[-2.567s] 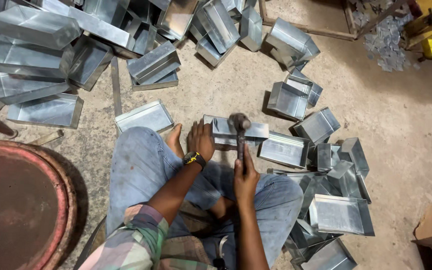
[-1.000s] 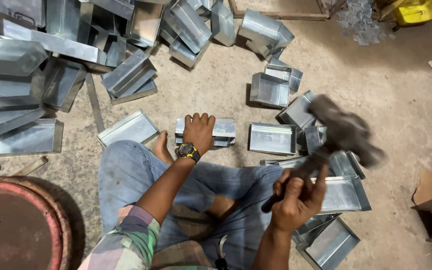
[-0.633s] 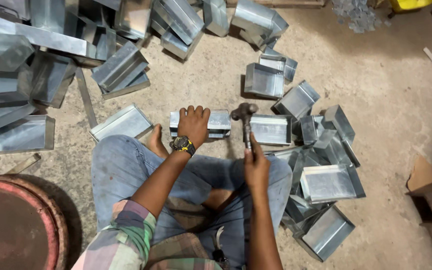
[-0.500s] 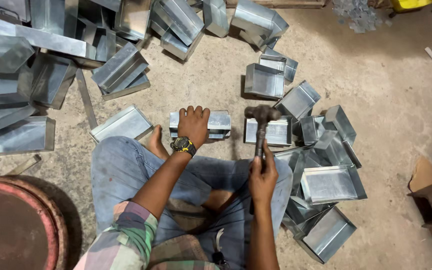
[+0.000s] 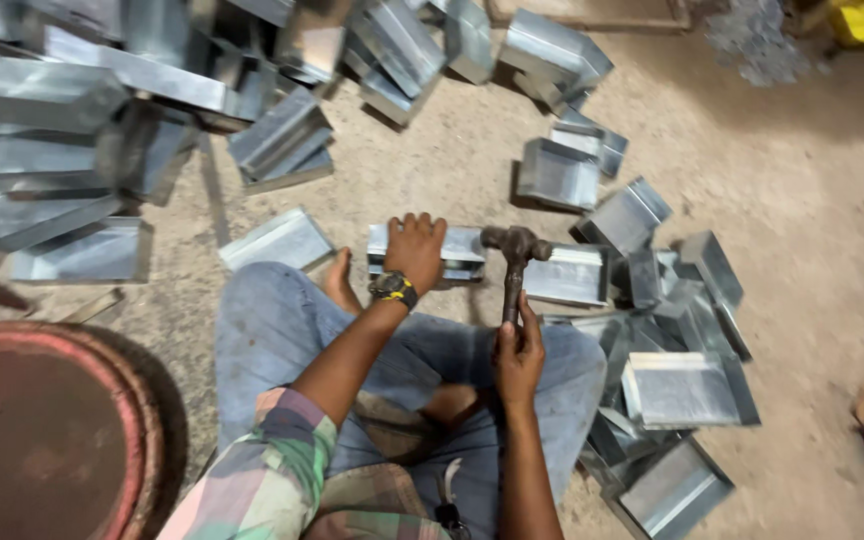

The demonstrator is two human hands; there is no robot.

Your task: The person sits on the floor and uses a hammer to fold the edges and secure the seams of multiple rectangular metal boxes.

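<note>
The left hand (image 5: 415, 250) lies flat, fingers spread and pointing to twelve o'clock, pressing down on a folded grey sheet-metal channel piece (image 5: 462, 243) that rests on the dusty concrete floor (image 5: 782, 210) just ahead of the person's crossed legs. The piece's long axis runs from nine to three o'clock, across the body, and the palm covers its left half. The right hand (image 5: 518, 350) is closed tight round the dark wooden handle of a rusty steel-headed hammer (image 5: 514, 262). The handle points to twelve o'clock, and the head sits at the right end of the pressed piece, close to where that end meets a second shiny flat metal tray (image 5: 567, 275) lying at three o'clock from it. So the hammer head is at about three o'clock from the left hand, near its fingers, and the left hand is the nearer one to the piece.

Whether the head touches the metal or hangs just over it I cannot tell. The seam between the two pieces is hidden behind the head. More grey trays (image 5: 680, 390) are heaped from two to five o'clock, and a blurred stack of long metal boxes (image 5: 42, 95) fills ten o'clock. A round rust-red drum lid (image 5: 42, 440) is cut off at eight o'clock.
</note>
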